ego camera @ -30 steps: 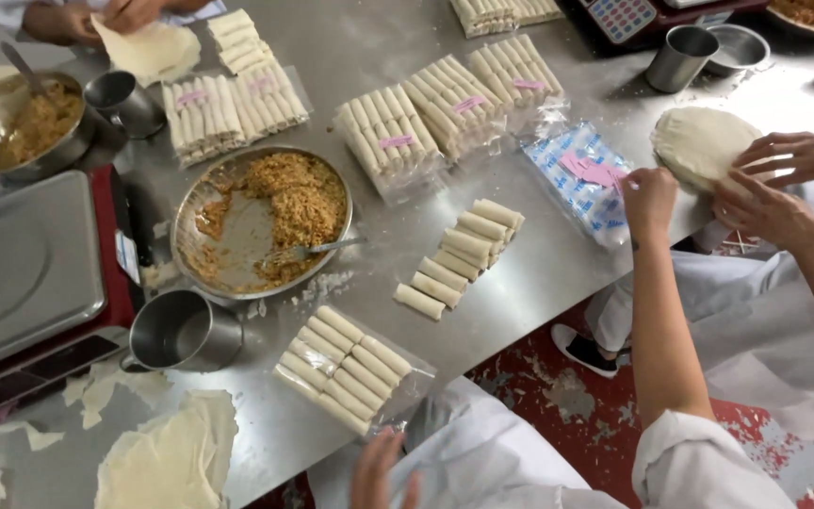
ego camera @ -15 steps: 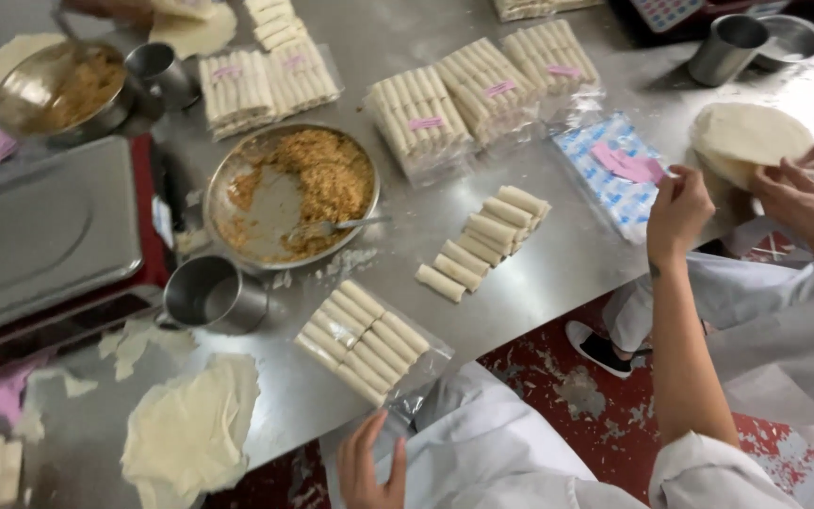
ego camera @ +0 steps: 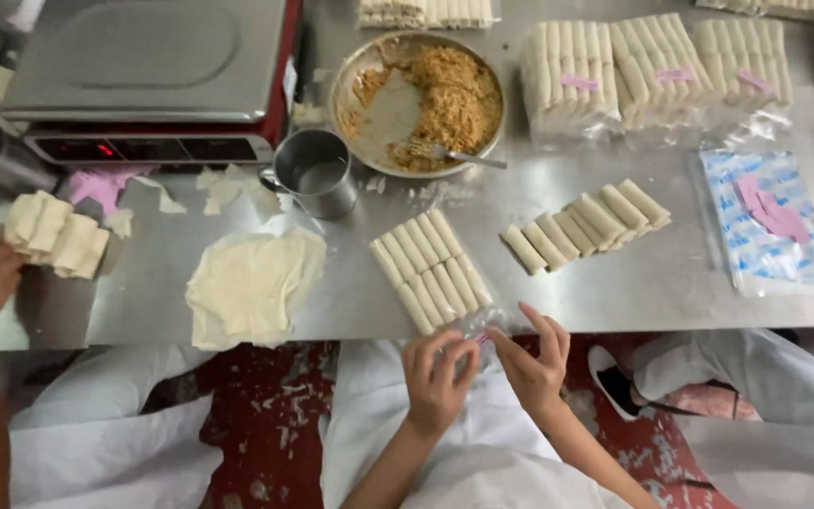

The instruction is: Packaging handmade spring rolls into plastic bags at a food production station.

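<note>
Head view looks down on a pack of spring rolls [ego camera: 431, 269] in a clear bag, lying at the near edge of the steel bench [ego camera: 614, 283]. Both hands meet just below that pack, at the bag's open end. Left hand [ego camera: 437, 377] and right hand [ego camera: 531, 363] pinch a small pink slip [ego camera: 480, 337] between their fingers [ego camera: 463, 351], thumb and forefinger nearly closed on it, the other fingers loosely spread, seemingly to keep the slip by the bag's mouth. Right of the pack lies a loose row of rolls [ego camera: 586, 224]; left of it, a stack of wrappers [ego camera: 254, 283]. Behind the pack stand a metal cup [ego camera: 317, 172] and a filling pan [ego camera: 416, 102].
</note>
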